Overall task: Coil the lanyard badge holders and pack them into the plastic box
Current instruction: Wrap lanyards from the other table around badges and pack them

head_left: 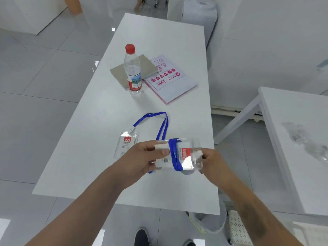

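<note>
Badge holder (179,155) above white table (106,112)

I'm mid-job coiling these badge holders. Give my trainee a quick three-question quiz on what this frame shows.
1. True or false: the blue lanyard is wrapped around the badge holder held by the left hand and right hand.
2. What stands upright beside the copier paper pack?
A. mug
B. water bottle
C. stapler
3. Fill in: the second badge holder lies flat on the white ____.

Key: 1 true; 2 B; 3 table.
</note>
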Demonstrator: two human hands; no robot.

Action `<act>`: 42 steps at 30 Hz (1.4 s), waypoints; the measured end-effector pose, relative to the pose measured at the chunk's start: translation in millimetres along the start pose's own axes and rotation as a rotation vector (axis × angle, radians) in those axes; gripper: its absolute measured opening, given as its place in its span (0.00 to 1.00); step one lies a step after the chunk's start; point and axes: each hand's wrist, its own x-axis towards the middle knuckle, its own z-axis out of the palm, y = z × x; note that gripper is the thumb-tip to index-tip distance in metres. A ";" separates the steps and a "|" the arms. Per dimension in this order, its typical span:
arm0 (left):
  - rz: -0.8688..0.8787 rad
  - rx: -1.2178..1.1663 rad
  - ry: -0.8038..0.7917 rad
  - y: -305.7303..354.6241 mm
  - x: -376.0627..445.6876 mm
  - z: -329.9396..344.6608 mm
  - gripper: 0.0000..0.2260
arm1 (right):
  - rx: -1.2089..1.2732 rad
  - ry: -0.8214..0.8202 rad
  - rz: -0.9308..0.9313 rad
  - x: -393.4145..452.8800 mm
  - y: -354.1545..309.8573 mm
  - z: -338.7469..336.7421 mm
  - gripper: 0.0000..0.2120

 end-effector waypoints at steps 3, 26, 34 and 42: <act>0.064 0.050 0.306 -4.1 9.4 1.9 0.07 | -0.250 -0.082 -0.032 -22.6 13.7 25.7 0.13; 0.110 0.397 0.076 -50.0 -6.7 160.5 0.08 | 0.223 0.112 0.015 -81.5 84.4 -117.9 0.17; 0.168 0.326 0.298 -80.9 6.4 322.8 0.06 | 0.195 0.181 -0.141 -112.4 145.0 -247.9 0.13; 0.163 0.314 0.306 -85.9 1.2 406.5 0.05 | 0.286 0.191 -0.149 -149.7 176.9 -322.8 0.13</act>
